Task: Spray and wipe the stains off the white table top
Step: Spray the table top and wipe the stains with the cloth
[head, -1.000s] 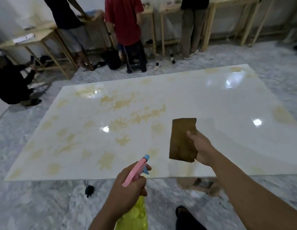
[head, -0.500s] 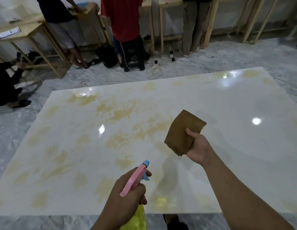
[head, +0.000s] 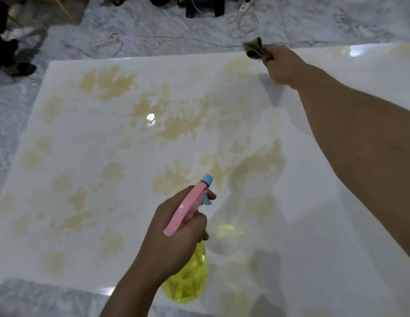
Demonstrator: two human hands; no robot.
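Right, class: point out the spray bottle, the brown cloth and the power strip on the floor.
spray bottle (head: 186,211): head view, on its pink sprayer top.
brown cloth (head: 256,50): head view, on its bunched middle.
power strip (head: 107,41): head view, on its white casing.

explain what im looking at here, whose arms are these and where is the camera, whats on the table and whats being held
There is no machine here: these are a person's two bare arms, filmed by a wide-angle camera worn on that person's head, looking forward and down. That is why the arms come in from the bottom and the right of the picture.

The big glossy surface is the white table top. It is covered with yellowish-brown stains, mostly on its left and middle parts.

The left hand grips a spray bottle with a yellow body, a pink head and a blue nozzle pointing out over the table. The right hand reaches to the far edge, gripping a bunched brown cloth.

Beyond the table is a marbled floor with cables and power strips lying on it.
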